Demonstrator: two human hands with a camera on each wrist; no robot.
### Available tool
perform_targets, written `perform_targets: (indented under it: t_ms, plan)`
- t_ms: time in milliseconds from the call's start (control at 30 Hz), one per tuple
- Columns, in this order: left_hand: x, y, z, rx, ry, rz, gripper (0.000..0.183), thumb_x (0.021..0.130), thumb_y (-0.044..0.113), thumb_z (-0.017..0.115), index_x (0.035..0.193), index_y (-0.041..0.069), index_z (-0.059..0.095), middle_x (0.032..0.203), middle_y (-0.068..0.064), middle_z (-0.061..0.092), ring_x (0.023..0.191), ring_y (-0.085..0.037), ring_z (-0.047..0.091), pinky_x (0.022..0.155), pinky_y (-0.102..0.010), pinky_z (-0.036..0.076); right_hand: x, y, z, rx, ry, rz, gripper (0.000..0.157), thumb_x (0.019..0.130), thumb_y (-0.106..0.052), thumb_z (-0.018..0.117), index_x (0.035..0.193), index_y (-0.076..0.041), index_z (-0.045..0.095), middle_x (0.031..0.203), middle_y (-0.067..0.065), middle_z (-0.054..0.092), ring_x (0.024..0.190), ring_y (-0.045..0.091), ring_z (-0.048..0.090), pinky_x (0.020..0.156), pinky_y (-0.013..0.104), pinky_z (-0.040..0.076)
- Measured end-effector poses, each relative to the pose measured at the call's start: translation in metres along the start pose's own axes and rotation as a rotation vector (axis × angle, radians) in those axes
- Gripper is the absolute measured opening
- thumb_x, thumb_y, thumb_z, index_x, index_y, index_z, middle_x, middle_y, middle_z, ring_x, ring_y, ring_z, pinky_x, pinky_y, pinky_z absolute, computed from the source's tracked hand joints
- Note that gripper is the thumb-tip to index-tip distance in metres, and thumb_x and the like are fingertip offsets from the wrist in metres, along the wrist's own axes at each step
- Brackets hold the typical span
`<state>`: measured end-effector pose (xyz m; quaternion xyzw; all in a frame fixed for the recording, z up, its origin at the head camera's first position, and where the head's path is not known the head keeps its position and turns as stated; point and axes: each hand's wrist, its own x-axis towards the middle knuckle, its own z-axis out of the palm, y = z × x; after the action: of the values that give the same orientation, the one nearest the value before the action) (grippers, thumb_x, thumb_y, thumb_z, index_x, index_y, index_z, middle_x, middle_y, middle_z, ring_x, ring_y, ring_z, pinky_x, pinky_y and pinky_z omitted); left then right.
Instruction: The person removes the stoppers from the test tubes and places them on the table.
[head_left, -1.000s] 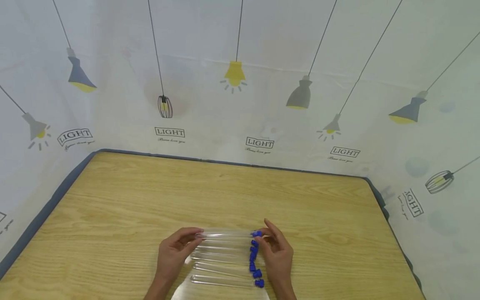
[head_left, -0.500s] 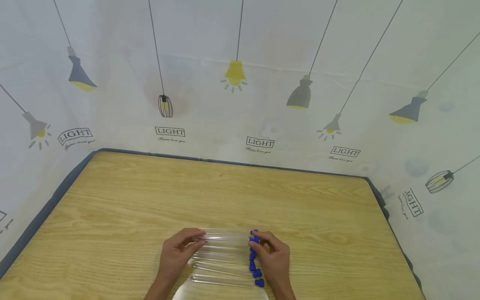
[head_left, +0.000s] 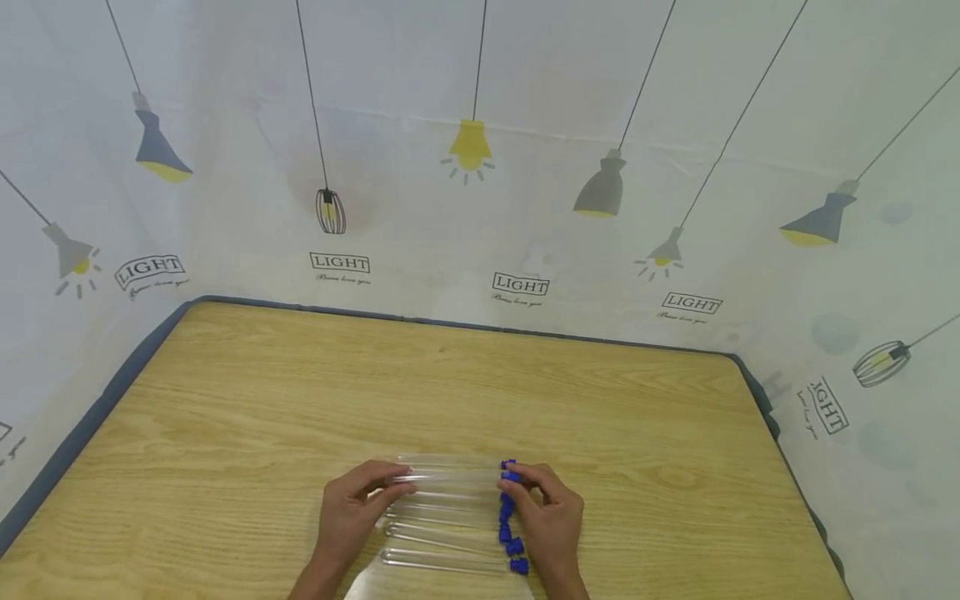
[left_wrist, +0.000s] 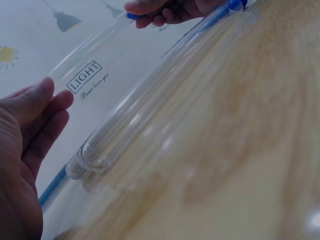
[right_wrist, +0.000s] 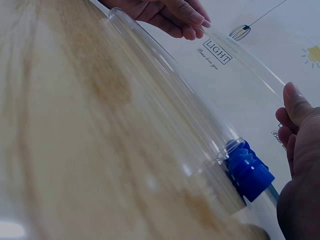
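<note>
My left hand (head_left: 348, 508) pinches a clear, empty-looking test tube (head_left: 453, 477) near its left end, thumb against fingertips. At the tube's other end my right hand (head_left: 553, 510) pinches it by its blue cap (head_left: 509, 477). Both wrist views show this tube held level above the others. Under and nearer than it, several more clear test tubes (head_left: 442, 561) lie side by side on the table, blue caps (right_wrist: 252, 175) all to the right. One tube (head_left: 442, 459) lies just beyond the held one. The right fingers partly hide the held tube's cap.
The wood-grain table (head_left: 300, 392) spreads out beyond and to both sides of the hands. A dark blue edge (head_left: 450, 322) runs along its back. White sheeting (head_left: 420, 233) printed with lamps stands around it.
The right hand's raised index finger has come down, and it now pinches a cap. Both hands have shifted slightly nearer the body. A blue cap now shows beyond the right fingertips.
</note>
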<state>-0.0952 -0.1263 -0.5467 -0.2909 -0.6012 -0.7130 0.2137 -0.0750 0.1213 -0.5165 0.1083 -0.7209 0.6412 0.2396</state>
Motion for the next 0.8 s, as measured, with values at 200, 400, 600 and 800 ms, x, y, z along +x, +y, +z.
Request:
perform_targets:
  t_ms: [200,400,600,800]
  plan:
    - [0.0002,0.0003,-0.0001,0.016,0.009,0.004,0.047,0.057,-0.039,0.063,0.095,-0.013,0.066,0.086,-0.029,0.064,0.081,-0.023,0.067,0.071,-0.026,0.055,0.0001,0.0000,0.0004,-0.001,0.009,-0.014,0.019,0.073,0.012,0.076,0.090,0.006,0.070,0.081,0.012,0.069,0.069,0.012,0.061,0.062,0.020,0.051]
    - [0.0005,0.0012,0.0003,0.010,0.016,0.011,0.046,0.057,-0.040,0.063,0.094,-0.013,0.066,0.086,-0.028,0.065,0.080,-0.024,0.068,0.072,-0.026,0.055,0.0001,-0.0016,0.0020,0.000,0.021,-0.050,0.020,0.071,0.014,0.076,0.089,0.007,0.069,0.079,0.013,0.068,0.068,0.011,0.061,0.062,0.019,0.051]
    - [0.0004,0.0005,0.0015,-0.009,0.012,0.025,0.047,0.057,-0.040,0.063,0.096,-0.013,0.066,0.086,-0.030,0.064,0.080,-0.026,0.068,0.071,-0.027,0.055,0.0014,-0.0042,0.0023,-0.011,0.044,-0.050,0.021,0.070,0.015,0.076,0.088,0.007,0.070,0.078,0.014,0.068,0.068,0.011,0.061,0.062,0.019,0.051]
    - [0.0000,-0.0007,0.0007,-0.003,0.017,0.025,0.047,0.058,-0.040,0.062,0.097,-0.014,0.065,0.088,-0.031,0.063,0.081,-0.025,0.068,0.072,-0.027,0.055,0.0011,-0.0048,0.0017,0.019,0.023,-0.012,0.020,0.071,0.015,0.076,0.088,0.008,0.070,0.080,0.015,0.068,0.069,0.012,0.062,0.062,0.020,0.051]
